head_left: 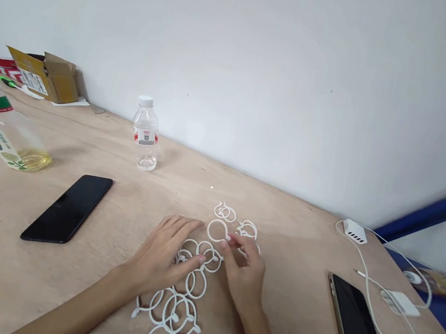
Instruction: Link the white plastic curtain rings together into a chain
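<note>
Between the thumb and fingers of my right hand (245,272) is a white plastic ring (219,222), pinched at its small clip end and held up off the table. My left hand (169,252) lies over a pile of similar white rings (196,284), fingers stretched out and thumb apart. Part of that pile is hidden beneath the left hand. More overlapping rings (179,316) spread toward me along the table. Just beyond my hands lie a few other rings (226,212), and another small group (247,229) sits behind my right hand.
A black phone (67,210) lies left, near a large bottle (13,130) with yellow liquid. A small clear bottle (146,133) stands toward the wall. An open cardboard box (49,77) is at the far left. On the right are another phone (362,330), a white charger (355,231) and cables.
</note>
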A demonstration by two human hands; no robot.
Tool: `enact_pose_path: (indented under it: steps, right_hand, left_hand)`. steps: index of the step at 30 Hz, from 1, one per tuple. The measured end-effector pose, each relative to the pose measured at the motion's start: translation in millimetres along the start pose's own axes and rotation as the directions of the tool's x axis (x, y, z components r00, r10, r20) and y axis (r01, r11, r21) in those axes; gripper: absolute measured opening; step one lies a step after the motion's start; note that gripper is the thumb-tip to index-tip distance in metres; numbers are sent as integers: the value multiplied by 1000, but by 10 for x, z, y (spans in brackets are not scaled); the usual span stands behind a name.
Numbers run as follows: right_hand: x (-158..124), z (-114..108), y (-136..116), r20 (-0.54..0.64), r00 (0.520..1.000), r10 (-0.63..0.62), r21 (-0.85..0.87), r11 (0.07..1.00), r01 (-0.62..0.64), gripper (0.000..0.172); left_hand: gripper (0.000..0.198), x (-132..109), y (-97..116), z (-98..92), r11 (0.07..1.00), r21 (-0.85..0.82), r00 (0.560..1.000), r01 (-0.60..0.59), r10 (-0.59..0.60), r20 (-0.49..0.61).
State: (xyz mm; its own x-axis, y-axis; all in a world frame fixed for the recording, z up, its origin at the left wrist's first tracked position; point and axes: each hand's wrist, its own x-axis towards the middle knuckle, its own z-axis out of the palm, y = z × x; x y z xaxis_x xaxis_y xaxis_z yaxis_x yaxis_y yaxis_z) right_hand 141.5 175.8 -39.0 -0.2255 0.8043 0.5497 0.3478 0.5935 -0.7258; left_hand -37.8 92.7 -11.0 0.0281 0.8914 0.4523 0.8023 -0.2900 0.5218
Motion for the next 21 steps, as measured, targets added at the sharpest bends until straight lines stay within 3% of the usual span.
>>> enact_pose_path:
  steps: [4,13,21]
  right_hand:
    - [-59,132,-168,201,974,108,224,963,-153,13]
    - [-60,137,-220,256,951,172,283,927,-244,9]
    - [-88,174,-225,322,913,250,393,842,-369,15]
  left_hand:
    - [48,-15,-63,10,999,-35,998,4,-2,58]
    - [35,-32,-79,17,994,-109,984,13,7,180]
    - [28,-13,-10,44,980,-148,975,133,-102,197]
